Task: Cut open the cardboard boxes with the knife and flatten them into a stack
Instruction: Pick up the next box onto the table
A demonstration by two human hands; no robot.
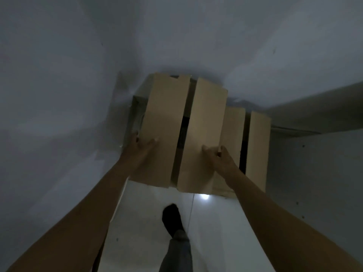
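The cardboard box (165,124) fills the middle of the head view, seen from above in dim light. Its two long top flaps are folded down, with a dark gap running between them from the far end to the near end. The left hand (140,147) grips its left edge, with the thumb laid on the left flap and the fingers (135,137) wrapped down over the side wall. The right hand (221,157) grips the right edge of the right flap: its thumb lies on top and its fingers (223,149) are curled over the rim, clamped on the cardboard. Both arms reach forward to the box. Its near end juts out above the floor (225,232); whether the far end rests on anything cannot be told. Just beside it on the right, and partly hidden by the right wrist, is a second box (257,144), also with two flaps down and a dark slit between them. A pale wall (59,95) stands to the left and behind both boxes, and a white panel (314,173) with small holes stands on the right. The glossy white floor shows a bright spot of reflected light (204,197) just under the near edge of the held box. A foot (171,218) in a dark sock stands on the floor below it, with a grey trouser leg (176,252) above the ankle.
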